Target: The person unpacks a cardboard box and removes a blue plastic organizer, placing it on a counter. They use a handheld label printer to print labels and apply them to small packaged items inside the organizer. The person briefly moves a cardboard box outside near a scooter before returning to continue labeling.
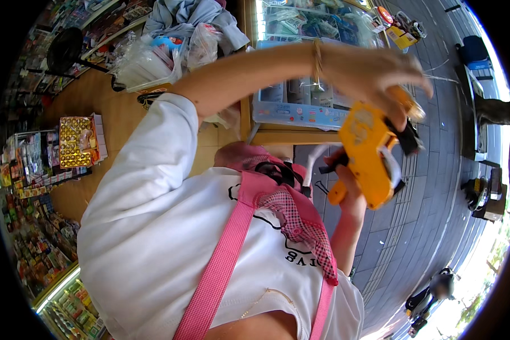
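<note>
My right hand [352,182] holds a yellow-orange handheld price labeler [367,155] by its lower handle side, over the dark paving. A white strip or roll shows along the labeler's side, and black parts stick out at its upper right. From above, my left hand [391,78], blurred and wearing a bracelet, grips around an orange part at the labeler's upper end; its fingers partly hide that part. Whether this part is joined to the body I cannot tell. Pink straps [221,272] and checked pink cloth with black buckles lie over my white shirt.
A glass display case [297,138] with packaged goods stands beyond my arms. At upper left are plastic bags [204,46] and grey cloth, near a black stool [66,50]. A box of gold-wrapped balls [75,142] sits by crowded shelves. A person [433,293] is far off at lower right.
</note>
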`<state>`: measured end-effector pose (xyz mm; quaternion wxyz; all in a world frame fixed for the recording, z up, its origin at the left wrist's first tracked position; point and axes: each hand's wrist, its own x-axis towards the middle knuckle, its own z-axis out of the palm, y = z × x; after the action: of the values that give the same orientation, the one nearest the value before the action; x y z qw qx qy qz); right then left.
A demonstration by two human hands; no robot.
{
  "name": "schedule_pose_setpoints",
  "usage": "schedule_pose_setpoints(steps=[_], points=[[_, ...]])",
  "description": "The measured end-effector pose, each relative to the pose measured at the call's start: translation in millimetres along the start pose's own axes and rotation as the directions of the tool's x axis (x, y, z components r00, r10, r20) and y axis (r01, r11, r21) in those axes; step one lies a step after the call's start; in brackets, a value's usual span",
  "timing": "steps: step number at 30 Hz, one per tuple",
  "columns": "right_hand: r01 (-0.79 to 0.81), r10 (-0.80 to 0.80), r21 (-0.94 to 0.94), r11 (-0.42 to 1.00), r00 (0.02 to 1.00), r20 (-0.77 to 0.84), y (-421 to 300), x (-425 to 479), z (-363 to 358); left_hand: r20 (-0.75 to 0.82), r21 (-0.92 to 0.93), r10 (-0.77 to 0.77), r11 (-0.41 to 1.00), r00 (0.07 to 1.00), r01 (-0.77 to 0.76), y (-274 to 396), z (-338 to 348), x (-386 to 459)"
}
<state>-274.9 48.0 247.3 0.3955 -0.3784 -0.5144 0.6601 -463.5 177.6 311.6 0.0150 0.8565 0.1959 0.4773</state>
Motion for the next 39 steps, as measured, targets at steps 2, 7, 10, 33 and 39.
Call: schedule_pose_setpoints(steps=[2, 7, 10, 33, 39], points=[[0.072, -0.061, 0.127, 0.989, 0.994, -0.091, -1, -6, -9, 0.076, -0.07, -0.156, 0.984, 0.985, 0.162, -29, -24, -6], [0.211, -0.187, 0.129, 0.969, 0.967, -0.174, -6, -23, -53, 0.646, 0.327, -0.553, 0.823, 0.526, 0.464, -57, -53, -56], [0.187, -0.16, 0.118, 0.975, 0.965, -0.209, -8, -25, -58, 0.629, 0.205, -0.345, 0.938, 0.697, 0.279, -65, -24, -92], [0.165, -0.074, 0.12, 0.979, 0.834, -0.546, 16, -60, -62, 0.18, -0.03, 0.006, 1.0, 0.984, 0.0, -90, 44, -33], [0.128, -0.034, 0.169, 0.977, 0.883, -0.468, 13, -49, -58, 0.263, -0.75, -0.85, 0.117, 0.456, 0.651, -48, 16, -43]])
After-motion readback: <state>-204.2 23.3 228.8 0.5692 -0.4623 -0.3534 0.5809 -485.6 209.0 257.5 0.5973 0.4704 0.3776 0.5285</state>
